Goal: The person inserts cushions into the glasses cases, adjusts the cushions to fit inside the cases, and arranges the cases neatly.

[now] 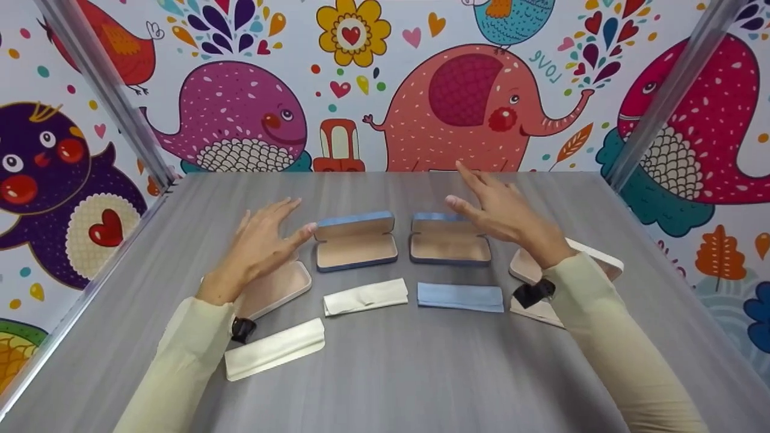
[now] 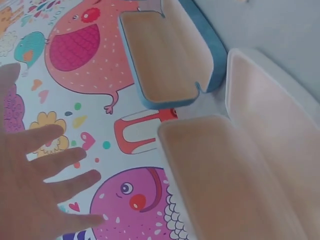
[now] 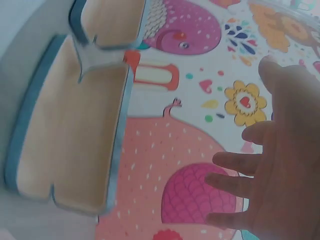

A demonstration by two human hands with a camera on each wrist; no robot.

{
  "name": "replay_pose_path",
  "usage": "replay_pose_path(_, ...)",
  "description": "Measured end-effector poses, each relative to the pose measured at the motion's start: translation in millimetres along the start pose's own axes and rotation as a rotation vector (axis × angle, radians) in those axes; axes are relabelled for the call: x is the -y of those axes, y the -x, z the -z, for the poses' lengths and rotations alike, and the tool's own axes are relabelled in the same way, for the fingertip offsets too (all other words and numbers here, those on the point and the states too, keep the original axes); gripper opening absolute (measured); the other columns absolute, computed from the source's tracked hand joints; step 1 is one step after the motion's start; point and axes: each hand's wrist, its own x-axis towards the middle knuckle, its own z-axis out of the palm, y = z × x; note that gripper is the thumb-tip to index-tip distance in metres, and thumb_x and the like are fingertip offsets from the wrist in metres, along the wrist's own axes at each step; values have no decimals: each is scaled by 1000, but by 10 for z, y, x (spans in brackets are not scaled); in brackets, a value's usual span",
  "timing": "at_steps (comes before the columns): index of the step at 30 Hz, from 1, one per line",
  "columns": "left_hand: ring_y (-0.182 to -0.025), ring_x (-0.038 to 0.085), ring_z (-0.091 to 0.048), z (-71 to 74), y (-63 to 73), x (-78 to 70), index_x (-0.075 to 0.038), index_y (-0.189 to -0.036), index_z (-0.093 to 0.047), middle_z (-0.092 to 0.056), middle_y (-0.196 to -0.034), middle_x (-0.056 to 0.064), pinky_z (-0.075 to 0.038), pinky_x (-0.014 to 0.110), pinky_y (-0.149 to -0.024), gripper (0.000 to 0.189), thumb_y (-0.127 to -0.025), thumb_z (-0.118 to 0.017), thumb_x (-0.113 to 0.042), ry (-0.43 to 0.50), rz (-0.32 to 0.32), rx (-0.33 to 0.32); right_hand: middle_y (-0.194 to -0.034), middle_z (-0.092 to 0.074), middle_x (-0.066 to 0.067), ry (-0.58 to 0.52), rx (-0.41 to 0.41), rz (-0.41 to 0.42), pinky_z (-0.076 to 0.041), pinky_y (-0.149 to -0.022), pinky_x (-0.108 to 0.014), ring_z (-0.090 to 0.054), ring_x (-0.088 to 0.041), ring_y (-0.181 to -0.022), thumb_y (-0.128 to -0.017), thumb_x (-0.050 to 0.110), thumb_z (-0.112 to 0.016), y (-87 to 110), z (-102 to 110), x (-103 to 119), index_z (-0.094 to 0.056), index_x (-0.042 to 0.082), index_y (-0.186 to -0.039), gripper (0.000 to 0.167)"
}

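My left hand (image 1: 255,246) hovers with straight, spread fingers over an open pale glasses case (image 1: 283,287), covering part of it. My right hand (image 1: 502,210), fingers also extended, is raised beside an open blue glasses case (image 1: 450,249) and overlaps its lid in the head view. Another open blue case (image 1: 356,254) stands between the hands, its beige lining showing. Under my right forearm is an open white case (image 1: 606,260), partly hidden. Both wrist views show the left hand (image 2: 35,185) and right hand (image 3: 287,155) holding nothing.
In front of the cases lie folded cloths: a cream one (image 1: 277,350) at left, an off-white one (image 1: 366,297), a blue one (image 1: 460,297), and a pale one (image 1: 538,311) partly under my right sleeve. A cartoon-printed wall (image 1: 349,90) and metal posts bound the grey table (image 1: 385,385).
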Motion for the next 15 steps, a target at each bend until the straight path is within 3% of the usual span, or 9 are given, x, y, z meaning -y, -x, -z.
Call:
replay_pose_path(7,-149,42,-30,0,209,-52,-15,-152,-43,-40,-158,16,-17,67,-121,68,-99,-48,-58,122,12,-62,-164,-28,-14,-163,-1,27,-25,-116,-71,-26,-42,-151,-99,59,-46,78,-117,154,-16,29,-161,75)
replay_pose_path(15,-136,35,-49,-7,452,-87,-13,-141,-56,-57,-143,17,-35,60,-114,53,-101,-53,-48,316,72,-140,-152,-48,-15,-528,4,91,-37,-117,-56,-45,-35,-141,-101,36,-59,193,-299,360,-37,14,-155,62)
